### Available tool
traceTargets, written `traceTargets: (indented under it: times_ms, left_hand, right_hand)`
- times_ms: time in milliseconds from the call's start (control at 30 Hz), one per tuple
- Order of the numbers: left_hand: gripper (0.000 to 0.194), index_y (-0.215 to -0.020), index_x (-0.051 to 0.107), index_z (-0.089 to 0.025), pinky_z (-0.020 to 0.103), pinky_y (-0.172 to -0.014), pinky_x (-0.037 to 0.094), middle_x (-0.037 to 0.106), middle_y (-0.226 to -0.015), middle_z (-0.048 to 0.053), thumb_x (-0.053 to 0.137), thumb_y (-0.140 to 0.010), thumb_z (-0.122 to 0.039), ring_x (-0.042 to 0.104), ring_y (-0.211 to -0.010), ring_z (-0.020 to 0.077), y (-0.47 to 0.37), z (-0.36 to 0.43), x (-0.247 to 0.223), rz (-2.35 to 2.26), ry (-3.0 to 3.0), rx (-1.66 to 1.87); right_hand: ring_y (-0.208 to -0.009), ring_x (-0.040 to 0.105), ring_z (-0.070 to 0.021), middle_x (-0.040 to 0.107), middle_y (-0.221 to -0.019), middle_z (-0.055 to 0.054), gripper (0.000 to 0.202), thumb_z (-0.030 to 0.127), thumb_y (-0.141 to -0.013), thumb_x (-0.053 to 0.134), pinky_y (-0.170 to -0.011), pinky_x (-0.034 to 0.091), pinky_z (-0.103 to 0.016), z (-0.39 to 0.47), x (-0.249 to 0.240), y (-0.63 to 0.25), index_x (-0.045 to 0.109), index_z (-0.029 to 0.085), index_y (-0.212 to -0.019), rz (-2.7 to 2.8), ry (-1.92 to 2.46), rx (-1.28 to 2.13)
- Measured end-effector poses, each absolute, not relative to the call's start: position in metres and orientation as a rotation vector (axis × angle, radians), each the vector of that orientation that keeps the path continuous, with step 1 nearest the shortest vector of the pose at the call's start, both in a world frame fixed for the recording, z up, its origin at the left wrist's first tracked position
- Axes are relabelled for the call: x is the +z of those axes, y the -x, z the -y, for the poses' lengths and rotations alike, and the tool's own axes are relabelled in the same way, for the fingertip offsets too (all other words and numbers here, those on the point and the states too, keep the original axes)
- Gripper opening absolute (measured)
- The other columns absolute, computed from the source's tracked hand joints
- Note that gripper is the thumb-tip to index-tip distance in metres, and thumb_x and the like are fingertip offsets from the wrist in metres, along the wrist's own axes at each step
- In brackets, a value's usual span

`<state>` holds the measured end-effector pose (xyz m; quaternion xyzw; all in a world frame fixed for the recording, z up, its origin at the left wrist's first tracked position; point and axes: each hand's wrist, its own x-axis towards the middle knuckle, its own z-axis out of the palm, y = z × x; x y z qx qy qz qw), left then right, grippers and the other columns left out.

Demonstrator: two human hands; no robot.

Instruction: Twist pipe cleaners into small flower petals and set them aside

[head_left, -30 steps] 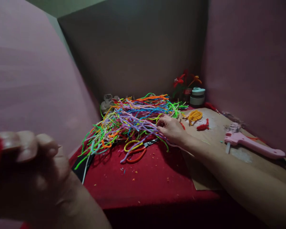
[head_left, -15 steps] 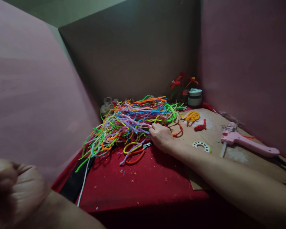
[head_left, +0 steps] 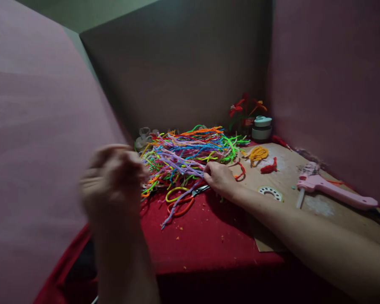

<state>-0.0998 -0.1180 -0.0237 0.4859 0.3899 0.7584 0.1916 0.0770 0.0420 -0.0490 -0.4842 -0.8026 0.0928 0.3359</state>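
At the right end of a heap of multicoloured pipe cleaners (head_left: 190, 147), my right hand (head_left: 221, 179) has its fingers pinched on a purple pipe cleaner (head_left: 191, 169). Several other purple ones run towards the same fingertips, so how many are gripped I cannot tell. My left hand (head_left: 114, 181) is raised in front of the left side of the heap, blurred by motion. Its fingers look curled, but what they do is smeared. Scissors (head_left: 181, 202) with yellow and orange handles lie below the heap, a purple pipe cleaner end across them.
A pink glue gun (head_left: 332, 190) rests on the brown board (head_left: 269, 236) at right. Nearby lie a white ring with holes (head_left: 270, 193), a yellow bundle (head_left: 257, 155) and a red piece (head_left: 269, 166). Red flowers (head_left: 237, 107) and a lidded container (head_left: 261, 128) stand behind.
My left hand has risen from the lower left corner and moved right, now covering the heap's left part. My right hand stays at the purple pipe cleaners; the view has shifted slightly.
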Motion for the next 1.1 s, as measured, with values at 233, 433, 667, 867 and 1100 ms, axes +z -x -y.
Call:
traceTargets:
  times_ms: [233,433,667,867,1100]
  left_hand:
    - [0.024,-0.095,0.064,-0.020,0.022,-0.050,0.039,0.055,-0.053,-0.003,0.056,-0.072,-0.021,0.050,-0.047,0.0106,0.060,-0.015,-0.005,-1.746,-2.087,0.973]
    - [0.021,-0.087,0.067,-0.021,0.025,-0.062,0.041,0.065,-0.066,0.004,0.048,-0.077,-0.021,0.058,-0.064,0.0167,0.077,-0.027,-0.033,-2.058,-2.169,0.932]
    - [0.024,-0.088,0.067,-0.019,0.025,-0.064,0.041,0.066,-0.064,0.005,0.049,-0.074,-0.015,0.059,-0.066,0.0181,0.084,-0.033,-0.036,-2.136,-2.077,0.937]
    - [0.042,-0.106,0.063,-0.022,0.024,-0.056,0.038,0.061,-0.058,0.001,0.048,-0.068,-0.010,0.052,-0.051,0.0146,0.083,-0.020,-0.025,-2.069,-2.058,1.023]
    - [0.042,-0.112,0.054,-0.017,0.015,-0.036,0.023,0.045,-0.047,-0.008,0.061,-0.071,-0.027,0.033,-0.033,0.0036,0.067,0.005,-0.006,-1.111,-1.327,1.355]
  right_hand:
    - [-0.058,0.052,-0.0118,0.060,-0.062,-0.002,0.010,0.021,-0.072,0.053,-0.057,0.036,-0.023,-0.050,-0.041,-0.089,0.058,0.015,-0.065,1.788,1.078,0.575]
    - [-0.052,0.044,-0.0098,0.050,-0.054,0.002,0.010,0.020,-0.070,0.052,-0.052,0.034,-0.023,-0.051,-0.029,-0.098,0.053,0.017,-0.061,1.585,0.981,0.683]
    - [-0.041,0.033,-0.0062,0.039,-0.050,0.008,0.008,0.023,-0.075,0.052,-0.040,0.028,-0.018,-0.057,0.002,-0.118,0.044,0.021,-0.074,0.970,0.632,0.847]
    - [-0.031,0.024,-0.0046,0.033,-0.041,0.012,0.013,0.019,-0.074,0.050,-0.032,0.018,-0.016,-0.049,0.010,-0.116,0.038,0.023,-0.073,0.804,0.559,1.200]
    - [-0.028,0.018,-0.0025,0.034,-0.038,0.012,0.018,0.020,-0.068,0.057,-0.030,0.012,-0.015,-0.028,-0.010,-0.092,0.039,0.020,-0.068,1.000,0.573,1.679]
